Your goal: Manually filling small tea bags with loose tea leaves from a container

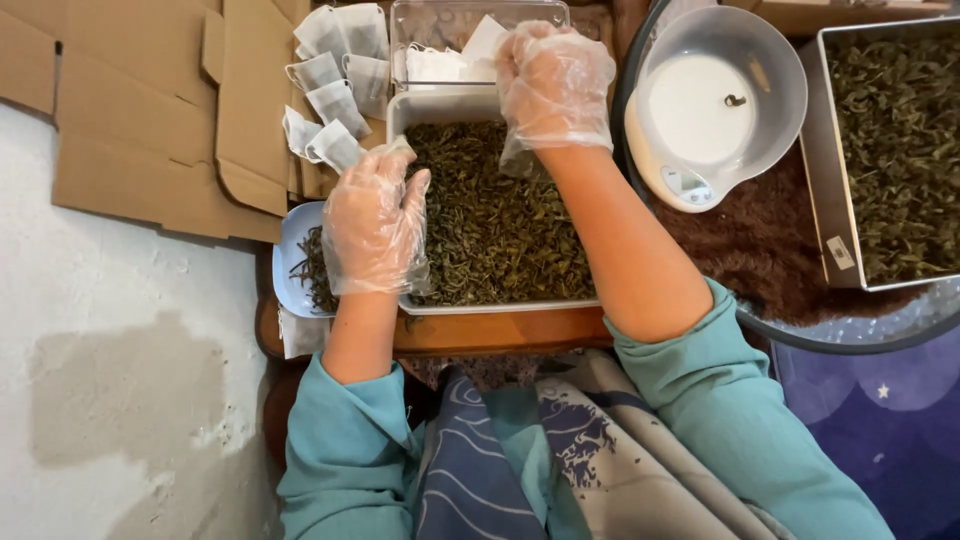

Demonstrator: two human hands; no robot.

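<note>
Reaching toward the top of the frame, my right hand (pixel 553 85), in a loose clear glove, pinches a white empty sachet (pixel 484 42) at the rim of a clear plastic box (pixel 480 12) that holds more of the same. Just below it, at centre frame, lies a white tray of dried green tea leaves (pixel 500 225), filled almost to its edges. My left hand (pixel 372 225), gloved too, rests at that tray's left rim with fingers close together and curled down; whether it holds anything I cannot tell (the glove film hides the palm). Under its wrist, at left centre, a small pale blue dish (pixel 290 262) carries a little heap of leaves. Filled sachets (pixel 330 95) lie in a row on flattened cardboard (pixel 150 130) in the upper left. At the upper right stand a kitchen scale with a clear bowl (pixel 722 100) and, beyond it, a metal tray of more leaves (pixel 900 150).

As I judge it, taking a single sachet cleanly calls for a light fingertip pinch on one corner, lifted straight up so neighbours do not cling to the glove. Keeping the left hand steady on the rim should stop the tray sliding and spilling leaves.
</note>
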